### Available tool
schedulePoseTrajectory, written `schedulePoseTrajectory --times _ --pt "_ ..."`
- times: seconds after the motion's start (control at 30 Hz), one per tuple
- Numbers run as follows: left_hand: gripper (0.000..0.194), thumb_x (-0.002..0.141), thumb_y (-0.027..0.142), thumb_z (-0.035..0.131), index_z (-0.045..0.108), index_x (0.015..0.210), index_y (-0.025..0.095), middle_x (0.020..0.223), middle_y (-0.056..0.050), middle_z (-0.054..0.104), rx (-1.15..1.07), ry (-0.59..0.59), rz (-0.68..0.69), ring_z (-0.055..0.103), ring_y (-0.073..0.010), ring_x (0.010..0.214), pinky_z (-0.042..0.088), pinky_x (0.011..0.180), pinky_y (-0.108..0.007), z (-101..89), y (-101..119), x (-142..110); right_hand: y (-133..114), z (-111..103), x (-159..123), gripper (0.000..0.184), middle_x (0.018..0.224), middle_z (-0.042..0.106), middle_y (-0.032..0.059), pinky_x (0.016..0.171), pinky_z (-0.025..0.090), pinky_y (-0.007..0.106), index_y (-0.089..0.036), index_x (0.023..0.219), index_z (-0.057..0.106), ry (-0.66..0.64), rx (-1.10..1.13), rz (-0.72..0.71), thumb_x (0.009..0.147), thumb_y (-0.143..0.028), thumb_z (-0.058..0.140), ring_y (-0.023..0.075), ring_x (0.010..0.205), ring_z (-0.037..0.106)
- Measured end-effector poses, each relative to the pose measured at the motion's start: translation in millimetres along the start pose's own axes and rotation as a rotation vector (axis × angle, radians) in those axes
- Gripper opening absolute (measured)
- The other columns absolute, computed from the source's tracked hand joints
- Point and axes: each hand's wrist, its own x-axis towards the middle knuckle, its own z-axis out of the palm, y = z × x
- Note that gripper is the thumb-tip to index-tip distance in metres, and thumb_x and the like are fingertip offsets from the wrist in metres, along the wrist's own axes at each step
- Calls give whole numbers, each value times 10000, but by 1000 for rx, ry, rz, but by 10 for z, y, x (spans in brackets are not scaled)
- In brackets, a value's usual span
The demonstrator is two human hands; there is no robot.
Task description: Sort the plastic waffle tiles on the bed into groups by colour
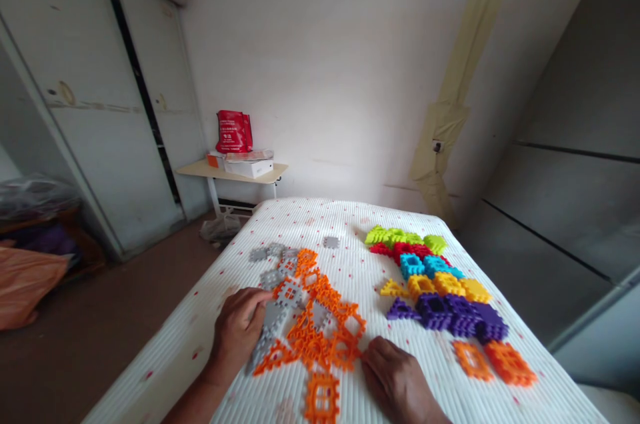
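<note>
A loose pile of orange plastic interlocking building pieces [310, 341] lies in front of me, mixed with grey ones [273, 317] on its left side. My left hand [240, 327] rests at the pile's left edge, fingers bent and drawn together over the grey pieces; what they grip is hidden. At the right edge, my right hand [395, 377] is closed, its fingertips at the rim of an orange building piece [345, 349]. One orange window-shaped piece [321, 399] lies nearest me, between my forearms.
Rows of pieces stand sorted at right: lime green [395, 236], red [407, 251], blue [413, 265], yellow [445, 284], purple [450, 314] and orange [510, 363]. A lone grey piece [331, 242] lies farther back on the mattress [310, 214]. Behind is a small table [200, 169] with a red bag [233, 132].
</note>
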Motion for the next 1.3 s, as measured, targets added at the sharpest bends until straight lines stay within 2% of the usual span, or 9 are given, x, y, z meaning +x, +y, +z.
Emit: schedulePoseTrajectory --times 0.1,0.17,0.27,0.37,0.5,0.7,0.97,1.17,1.3 --pt "260 856 203 410 666 842 245 855 -32 705 13 -164 135 617 -174 847 456 839 -347 63 292 -78 -17 -13 10 234 714 557 15 570 410 216 -200 731 509 2 4 9 913 -132 379 128 628 558" --pt "249 852 242 433 669 926 264 986 -42 694 52 -304 174 594 -197 950 414 915 -390 143 521 -120 -23 -16 13 232 716 559 15 574 412 215 -201 732 508 1 6 15 913 -134 380 128 631 559" --pt "287 820 391 501 653 1040 286 1184 -64 636 235 -460 79 507 -273 1138 298 1014 -497 276 768 -137 -28 -21 15 229 718 561 12 568 412 209 -201 725 503 3 4 22 905 -126 384 123 621 553" --pt "387 800 467 497 645 1083 247 1206 -112 617 416 -551 -36 454 -322 1198 216 1036 -543 374 862 -104 -41 -37 24 206 722 564 9 568 412 200 -201 724 498 -11 -6 32 887 -112 409 119 621 552" --pt "350 809 439 452 665 980 221 1123 -127 629 479 -564 -40 486 -322 1133 224 1001 -544 438 900 -25 -59 -50 36 181 723 567 5 570 404 204 -201 714 491 -34 -27 47 859 -103 444 122 626 549" --pt "347 740 460 494 659 883 190 1004 -133 644 516 -577 -65 527 -333 1041 292 933 -541 507 925 86 -70 -43 37 177 712 561 5 565 397 214 -200 696 492 -58 -65 71 832 -92 457 131 640 543" --pt "238 736 264 450 669 811 209 980 -109 661 551 -563 -17 547 -305 1032 274 970 -528 512 917 71 -93 -71 58 163 720 556 -1 559 390 214 -197 695 490 -67 -95 78 830 -107 477 122 642 532" --pt "266 745 341 483 675 868 204 1036 -122 651 528 -576 -35 536 -322 1045 276 957 -559 524 901 83 -96 -87 65 161 704 545 -5 549 367 216 -192 676 483 -85 -112 81 806 -97 495 119 635 515" --pt "190 731 284 481 658 735 213 1014 -101 648 472 -618 -29 549 -299 1026 310 931 -534 524 878 66 -87 -71 56 154 712 537 -8 547 354 220 -194 684 477 -87 -108 87 808 -104 491 120 639 508"
